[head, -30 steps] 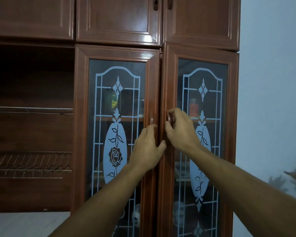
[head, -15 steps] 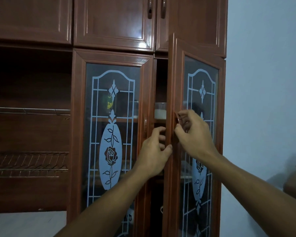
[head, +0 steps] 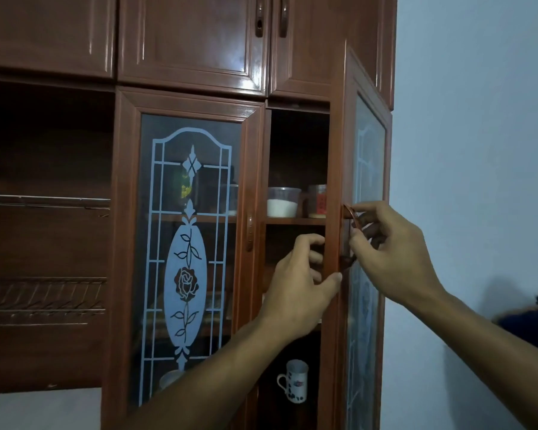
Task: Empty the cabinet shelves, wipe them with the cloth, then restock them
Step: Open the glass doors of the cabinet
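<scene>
**Status: Opening Stage**

The right hand point(head: 389, 252) is pinching the curved brown door handle point(head: 350, 212) between thumb and forefinger, with the remaining fingers curling loosely behind it. The left hand point(head: 295, 283) is gripping the free edge of the same door. Its fingers are wrapping round the inner side of the frame, and its thumb is pressing on the front face just below the handle.

The right-hand glass door with a reddish-brown wooden frame point(head: 368, 187) is standing partly open. It is angling out toward the camera, so its frosted pane is showing at a steep angle. The left-hand glass door with a frosted rose pattern point(head: 187, 243) is sitting closed in the glossy reddish-brown wooden cabinet point(head: 193, 51).

Through the gap, the upper wooden shelf point(head: 294, 221) is carrying two items:

- a clear plastic tub holding white powder point(head: 282, 202);
- just beside it on the right, a clear jar with a red label point(head: 318, 200), partly hidden by the door frame.

Lower in the cabinet, a white mug with a dark floral print point(head: 294, 381) is standing upright, its handle pointing left. Further items are showing dimly behind the left pane and cannot be identified.

To the left, an open compartment is housing a slatted dish rack point(head: 44, 297). A pale blue wall point(head: 472, 150) is bordering the cabinet on the right.
</scene>
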Demonstrator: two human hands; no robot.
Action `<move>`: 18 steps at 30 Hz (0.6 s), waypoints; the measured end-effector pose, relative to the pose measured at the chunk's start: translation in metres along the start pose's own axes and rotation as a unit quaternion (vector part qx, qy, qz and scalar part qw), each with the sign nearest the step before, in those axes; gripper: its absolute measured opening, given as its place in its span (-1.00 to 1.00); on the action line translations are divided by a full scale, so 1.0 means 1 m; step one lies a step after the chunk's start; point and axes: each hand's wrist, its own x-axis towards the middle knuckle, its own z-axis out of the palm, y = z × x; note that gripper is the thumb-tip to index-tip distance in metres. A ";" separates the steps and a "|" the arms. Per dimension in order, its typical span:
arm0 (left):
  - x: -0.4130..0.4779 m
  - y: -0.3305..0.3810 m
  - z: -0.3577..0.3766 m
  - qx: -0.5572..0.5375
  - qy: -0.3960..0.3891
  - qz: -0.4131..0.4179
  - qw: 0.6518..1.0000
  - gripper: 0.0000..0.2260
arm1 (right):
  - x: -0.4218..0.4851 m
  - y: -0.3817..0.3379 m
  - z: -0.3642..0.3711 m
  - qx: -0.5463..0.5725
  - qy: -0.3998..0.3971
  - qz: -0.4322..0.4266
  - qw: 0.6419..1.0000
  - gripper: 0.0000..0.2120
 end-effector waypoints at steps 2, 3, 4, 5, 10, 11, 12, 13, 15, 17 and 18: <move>0.000 0.004 0.005 -0.010 -0.004 -0.006 1.000 -0.58 | 0.000 -0.001 -0.008 -0.026 0.011 -0.006 1.000 -0.82; 0.000 0.006 0.008 -0.014 -0.008 -0.009 1.000 -0.58 | 0.001 -0.002 -0.011 -0.043 0.019 -0.008 0.999 -0.82; 0.000 0.008 0.011 -0.019 -0.013 -0.011 1.000 -0.57 | 0.002 -0.003 -0.014 -0.060 0.028 -0.010 0.998 -0.80; -0.001 0.011 0.014 -0.024 -0.020 -0.011 0.999 -0.57 | 0.004 -0.004 -0.017 -0.073 0.036 -0.012 0.997 -0.75; -0.001 0.023 0.032 -0.015 -0.034 0.001 0.999 -0.58 | 0.014 -0.008 -0.028 -0.095 0.072 -0.001 0.993 -0.58; -0.001 0.025 0.035 -0.016 -0.036 0.000 0.999 -0.58 | 0.015 -0.007 -0.031 -0.098 0.077 0.001 0.992 -0.57; -0.001 0.027 0.038 -0.019 -0.037 -0.002 0.999 -0.58 | 0.016 -0.006 -0.034 -0.100 0.079 0.004 0.992 -0.58; -0.001 0.028 0.041 -0.024 -0.039 -0.004 0.999 -0.59 | 0.016 -0.004 -0.036 -0.103 0.080 0.006 0.992 -0.58; 0.000 0.031 0.045 -0.031 -0.046 -0.002 0.998 -0.59 | 0.015 -0.002 -0.042 -0.109 0.080 0.009 0.991 -0.59; 0.001 0.034 0.048 -0.032 -0.051 0.005 0.998 -0.60 | 0.014 -0.001 -0.048 -0.114 0.082 0.007 0.990 -0.60; 0.002 0.035 0.050 -0.032 -0.052 0.007 0.998 -0.60 | 0.014 0.000 -0.051 -0.117 0.082 0.007 0.990 -0.61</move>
